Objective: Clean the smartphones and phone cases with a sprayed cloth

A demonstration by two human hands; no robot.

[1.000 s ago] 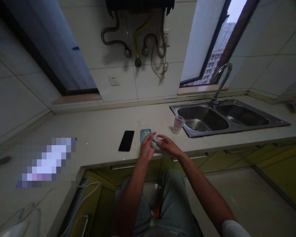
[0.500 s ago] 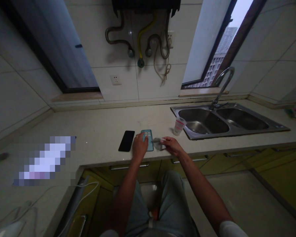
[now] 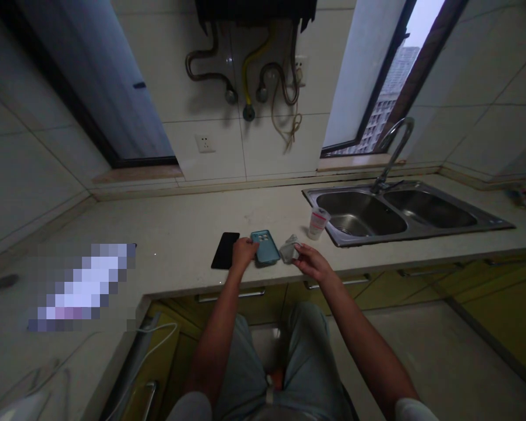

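Observation:
A light-blue phone case (image 3: 268,252) with camera cut-outs sits slightly tilted near the counter's front edge. My left hand (image 3: 244,252) grips its left edge between thumb and fingers. Just left of that hand, partly covered by it, a black smartphone (image 3: 223,252) lies flat on the counter. Pinched in my right hand (image 3: 312,261) is a thin, crumpled grey cloth (image 3: 289,250), which hangs close to the case's right side. Behind the right hand stands a clear plastic cup (image 3: 318,224) with red markings.
A double steel sink (image 3: 359,240) with a curved tap (image 3: 397,149) is set into the counter (image 3: 179,228) at right. On the left counter lies a pixelated bright screen (image 3: 85,286), with a white cable (image 3: 158,339) trailing over the edge. Drawer handles (image 3: 232,296) line the front below.
The case has turned and tipped up slightly at its edge. My left hand has moved from its top to its left side. The right hand and cloth have shifted a little right.

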